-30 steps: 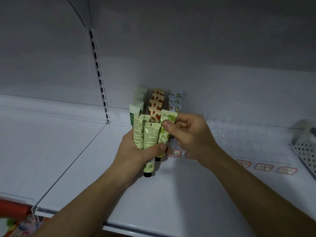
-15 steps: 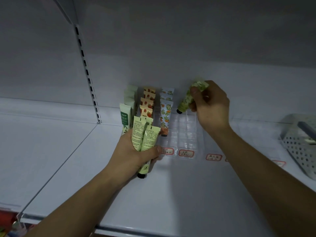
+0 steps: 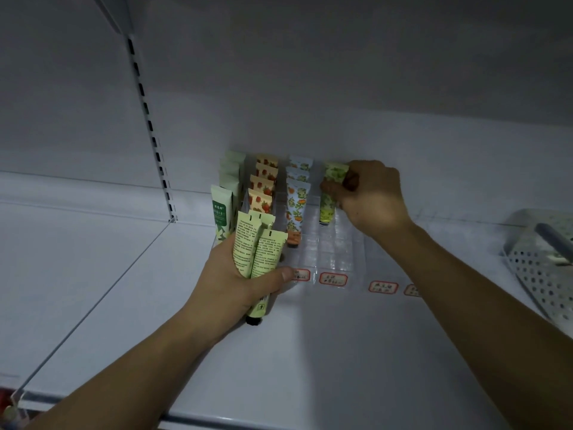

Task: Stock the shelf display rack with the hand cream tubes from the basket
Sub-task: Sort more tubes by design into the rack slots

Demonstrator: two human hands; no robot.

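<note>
At the shelf's back edge, the right hand (image 3: 372,197) pinches an upright green tube (image 3: 329,197) over the rack's (image 3: 335,252) fourth lane; the left hand (image 3: 238,274) grips spare tubes (image 3: 257,249) nearer the front.

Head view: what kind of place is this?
Likely a shop aisle: a white retail shelf with a slotted upright, red-bordered price labels along a clear display rack, and rows of hand cream tubes.

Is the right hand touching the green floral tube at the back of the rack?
Touching. The head view shows the right hand pinching the green floral tube near its top.
</note>
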